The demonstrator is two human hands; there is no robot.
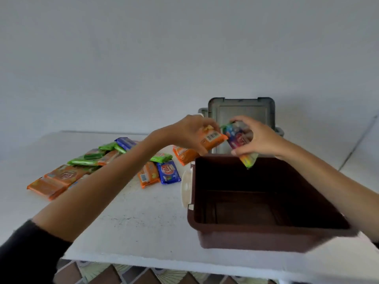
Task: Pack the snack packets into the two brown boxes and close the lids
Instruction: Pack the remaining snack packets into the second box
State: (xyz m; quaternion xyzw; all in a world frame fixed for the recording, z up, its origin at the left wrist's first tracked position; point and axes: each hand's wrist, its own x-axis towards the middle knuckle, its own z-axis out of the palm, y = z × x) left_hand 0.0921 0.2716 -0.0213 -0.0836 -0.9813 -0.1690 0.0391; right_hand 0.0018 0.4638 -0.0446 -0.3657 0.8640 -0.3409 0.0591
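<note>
An open brown box (264, 238) stands on the white table at the right, and its inside looks dark and bare. My left hand (190, 134) grips an orange snack packet (213, 140) just beyond the box's far left corner. My right hand (260, 138) holds a multicoloured packet (241, 144) over the box's far rim, its lower end hanging down. A grey lid (242, 113) stands upright behind both hands. Several orange, green and blue packets (67, 175) lie in a loose pile on the table at the left.
A cream latch (187, 188) sticks out from the box's left side. The white table (133, 222) ends at a front edge near the bottom, with patterned floor tiles (123, 273) below. A plain wall rises behind.
</note>
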